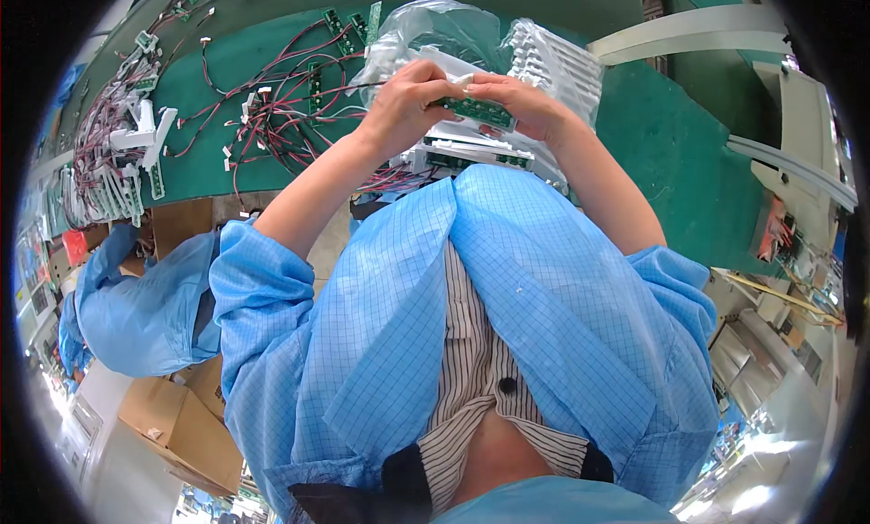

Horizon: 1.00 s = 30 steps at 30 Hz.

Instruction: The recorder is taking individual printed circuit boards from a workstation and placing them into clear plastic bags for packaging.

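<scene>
While left hand [410, 105] and right hand [527, 107] pinch green board [483, 112], fingers nearly closed, I see plastic bag [444, 19] beyond, table edge [716, 252] rightward.

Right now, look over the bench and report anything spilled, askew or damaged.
Nothing looks plainly spilled or damaged, though small faults wouldn't show. The wires look untidy: left of the crumpled bag, they cross in a loose tangle on the green mat.
</scene>
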Available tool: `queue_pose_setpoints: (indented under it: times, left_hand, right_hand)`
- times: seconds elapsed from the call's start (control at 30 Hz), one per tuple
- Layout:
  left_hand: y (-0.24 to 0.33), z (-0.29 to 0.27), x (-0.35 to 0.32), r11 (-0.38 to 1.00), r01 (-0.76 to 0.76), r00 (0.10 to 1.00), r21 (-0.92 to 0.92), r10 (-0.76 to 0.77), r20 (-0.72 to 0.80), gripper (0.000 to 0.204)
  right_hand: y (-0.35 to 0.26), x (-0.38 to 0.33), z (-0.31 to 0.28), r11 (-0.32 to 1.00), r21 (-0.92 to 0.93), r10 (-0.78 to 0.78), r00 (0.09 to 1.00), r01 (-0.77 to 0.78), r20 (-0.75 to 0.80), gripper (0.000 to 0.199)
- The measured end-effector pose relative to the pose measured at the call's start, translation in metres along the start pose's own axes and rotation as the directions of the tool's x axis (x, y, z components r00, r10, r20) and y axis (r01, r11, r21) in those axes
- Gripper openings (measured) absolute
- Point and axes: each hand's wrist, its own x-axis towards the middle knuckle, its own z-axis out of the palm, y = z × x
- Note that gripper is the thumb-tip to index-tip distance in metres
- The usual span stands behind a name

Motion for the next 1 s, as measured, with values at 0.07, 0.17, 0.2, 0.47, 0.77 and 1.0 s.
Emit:
queue_pose_setpoints:
  times: [0.07,0.17,0.2,0.47,0.77,1.0]
  left_hand:
    - [-0.003,0.003,-0.003,0.999,0.022,1.0,-0.023,-0.022,0.004,0.029]
    - [-0.006,0.001,-0.003,0.999,0.006,1.0,0.037,-0.006,0.01,0.029]
    - [-0.007,0.0,-0.001,0.993,-0.031,0.999,0.116,0.029,0.017,0.028]
    - [-0.007,-0.02,0.008,0.984,0.087,0.982,-0.157,-0.112,-0.153,0.05]
    - [-0.023,-0.018,-0.003,0.536,0.472,0.818,-0.7,-0.562,0.121,0.03]
    - [-0.01,-0.008,0.0,0.543,0.404,0.834,-0.736,-0.55,0.051,0.029]
  right_hand:
    - [0.0,-0.001,0.002,1.0,0.015,0.012,1.0,-0.012,0.006,0.03]
    - [-0.001,-0.002,0.004,0.998,0.047,0.029,0.999,-0.03,0.03,0.032]
    - [-0.002,-0.003,0.003,0.997,0.065,0.036,0.998,-0.038,0.044,0.033]
    - [0.006,-0.002,0.007,0.965,-0.199,-0.197,0.974,0.172,-0.115,0.026]
    - [0.003,-0.002,0.013,0.918,-0.206,-0.359,0.93,0.338,-0.072,0.017]
    - [-0.009,0.009,0.021,0.818,-0.557,-0.275,0.948,0.143,-0.162,0.023]
